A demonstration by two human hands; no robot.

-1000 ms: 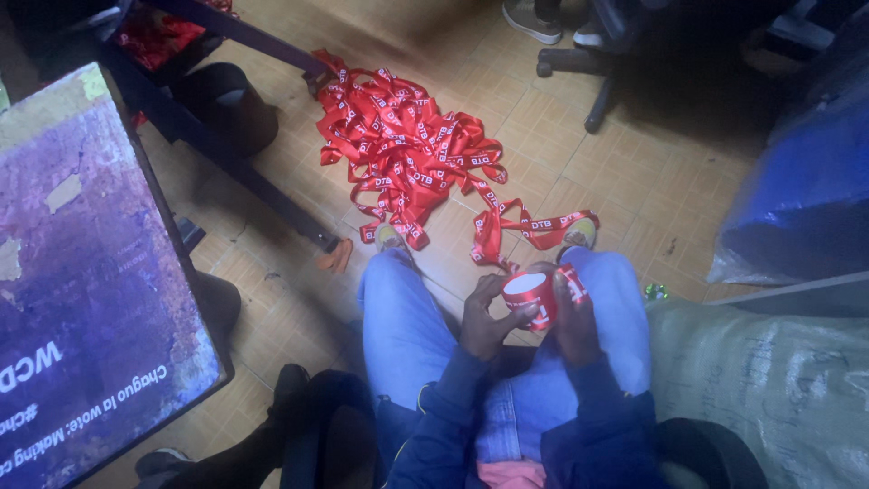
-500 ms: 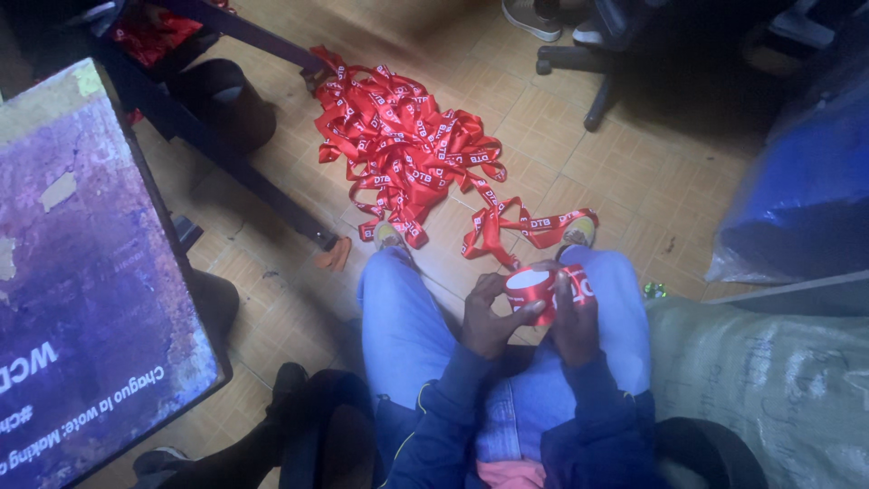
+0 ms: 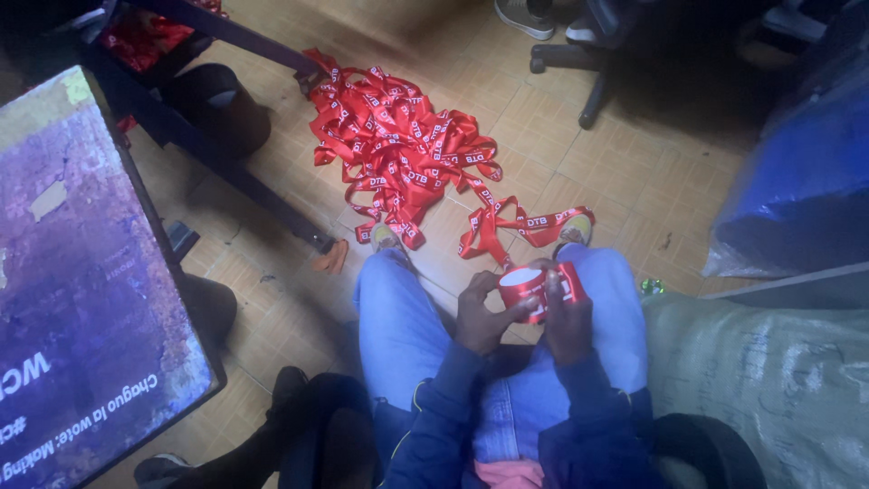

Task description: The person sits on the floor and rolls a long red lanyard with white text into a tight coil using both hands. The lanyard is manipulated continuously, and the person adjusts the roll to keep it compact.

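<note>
Far left: a flat purple printed board (image 3: 86, 299) with white lettering, tilted, fills the lower left corner. Above it, dark metal frame legs (image 3: 226, 145) run diagonally across the tan tiled floor (image 3: 634, 172).

Centre, on the floor: a loose heap of red printed fabric ribbon (image 3: 403, 149), tangled, with white print. One strand trails out of the heap toward the person's knees and runs up to the hands.

Below the heap: the person sits with blue-jeaned knees (image 3: 398, 317) apart, dark blue sleeves reaching forward between them.

Left hand (image 3: 484, 317): held over the gap between the knees, its fingers (image 3: 516, 312) closed against the near side of a rolled-up coil of red ribbon (image 3: 539, 288) (the white inner face of the coil shows at its left end).

Right hand (image 3: 566, 317): just beside the left, its fingers wrapped over the coil's right side, clamped on it. The coil sits between the two hands, above the lap and just below the trailing strand.

Upper centre-right: the black wheeled base of an office chair (image 3: 588, 68), well apart from the hands.

Right: a blue plastic-wrapped bundle (image 3: 801, 181) above, a grey-green woven sack (image 3: 769, 371) below, touching the right knee.
</note>
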